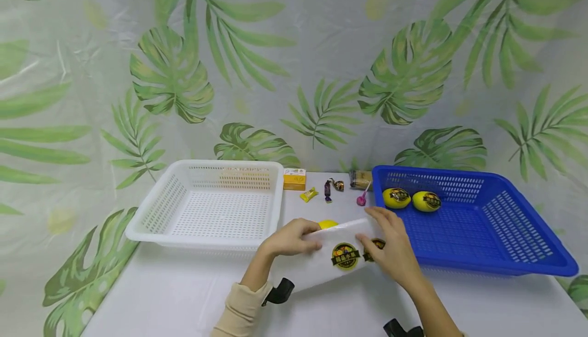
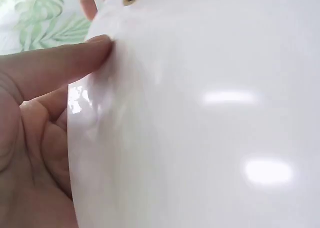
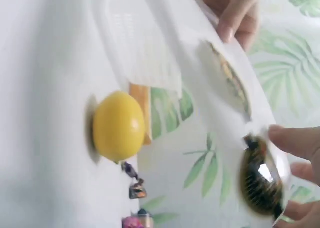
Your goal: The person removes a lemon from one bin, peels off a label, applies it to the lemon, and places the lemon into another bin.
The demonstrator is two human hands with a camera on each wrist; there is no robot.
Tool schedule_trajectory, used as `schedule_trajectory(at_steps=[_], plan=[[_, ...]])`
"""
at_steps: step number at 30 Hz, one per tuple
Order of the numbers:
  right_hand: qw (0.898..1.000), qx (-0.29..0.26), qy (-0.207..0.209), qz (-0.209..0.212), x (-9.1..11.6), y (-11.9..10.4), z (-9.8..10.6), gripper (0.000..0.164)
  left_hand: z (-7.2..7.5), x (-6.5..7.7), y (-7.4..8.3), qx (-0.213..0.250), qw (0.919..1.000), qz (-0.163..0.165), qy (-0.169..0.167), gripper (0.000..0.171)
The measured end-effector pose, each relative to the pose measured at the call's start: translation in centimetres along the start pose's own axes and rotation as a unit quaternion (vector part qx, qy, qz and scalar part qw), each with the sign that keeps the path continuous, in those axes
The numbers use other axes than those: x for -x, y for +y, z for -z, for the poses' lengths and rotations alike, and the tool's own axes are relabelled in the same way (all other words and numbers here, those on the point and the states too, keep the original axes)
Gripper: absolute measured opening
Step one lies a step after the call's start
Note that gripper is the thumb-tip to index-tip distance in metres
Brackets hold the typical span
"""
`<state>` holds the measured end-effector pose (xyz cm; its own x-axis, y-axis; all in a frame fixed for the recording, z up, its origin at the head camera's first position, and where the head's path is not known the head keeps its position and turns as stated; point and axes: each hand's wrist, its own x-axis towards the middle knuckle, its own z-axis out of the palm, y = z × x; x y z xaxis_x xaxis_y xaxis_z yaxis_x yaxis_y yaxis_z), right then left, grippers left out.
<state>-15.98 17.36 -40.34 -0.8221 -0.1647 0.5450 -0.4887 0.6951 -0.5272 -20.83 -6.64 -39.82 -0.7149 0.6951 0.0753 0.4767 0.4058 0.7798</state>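
Observation:
Both hands hold up a glossy white sheet [image 1: 308, 270] bearing round black-and-gold stickers [image 1: 345, 256]. My left hand [image 1: 294, 237] pinches its upper edge left of the stickers, thumb on the near face. At the right end my right hand [image 1: 390, 247] grips the sheet, with the thumb over the second sticker [image 3: 261, 180]. Behind the sheet a yellow lemon [image 3: 119, 126] rests on the white table; only its top shows in the head view. The left wrist view is mostly filled by the sheet, with the left thumb [image 2: 75, 62] pressed on it.
A white basket [image 1: 204, 241] stands at left, a blue basket [image 1: 487, 263] at right with two stickered lemons [image 1: 411, 199] inside. Between them at the back lie an orange-and-white box [image 1: 294, 179], wrapped candies [image 1: 309, 194], a pink lollipop [image 1: 361, 200] and a brown packet [image 1: 360, 179].

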Motion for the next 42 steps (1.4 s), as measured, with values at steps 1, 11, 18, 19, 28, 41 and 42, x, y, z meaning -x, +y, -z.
schedule_trajectory(at_steps=[1, 11, 18, 19, 28, 41, 42], plan=[[1.0, -0.013, 0.006, -0.014, -0.1, 0.0, 0.3, 0.058, 0.2, 0.1, -0.1, 0.022, 0.9997, -0.002, 0.012, 0.01], [0.943, -0.255, -0.091, -0.191, -0.8, 0.2, 1.6, 0.064, -0.5, 0.1, -0.1, 0.125, 0.9881, -0.011, 0.089, 0.031], [0.932, -0.28, -0.097, -0.208, -0.4, 0.2, 0.6, 0.051, -2.1, -0.3, 1.2, 0.008, 0.9893, -0.047, 0.138, 0.034], [0.932, -0.284, -0.098, -0.205, -0.3, 0.2, 0.5, 0.049, -2.2, -0.4, 1.3, -0.011, 0.9894, -0.048, 0.136, 0.035], [0.904, -0.358, -0.122, -0.201, 0.5, 0.8, -0.4, 0.049, -3.1, -0.4, 0.7, 0.028, 0.9926, -0.039, 0.112, 0.041], [0.803, -0.545, -0.21, -0.118, 0.8, 2.0, -1.3, 0.021, -3.0, -0.3, 0.0, 0.265, 0.9622, -0.045, 0.044, 0.025], [0.794, -0.558, -0.212, -0.114, 0.8, 2.1, -1.3, 0.021, -3.0, -0.3, 0.0, 0.271, 0.9611, -0.043, 0.034, 0.026]])
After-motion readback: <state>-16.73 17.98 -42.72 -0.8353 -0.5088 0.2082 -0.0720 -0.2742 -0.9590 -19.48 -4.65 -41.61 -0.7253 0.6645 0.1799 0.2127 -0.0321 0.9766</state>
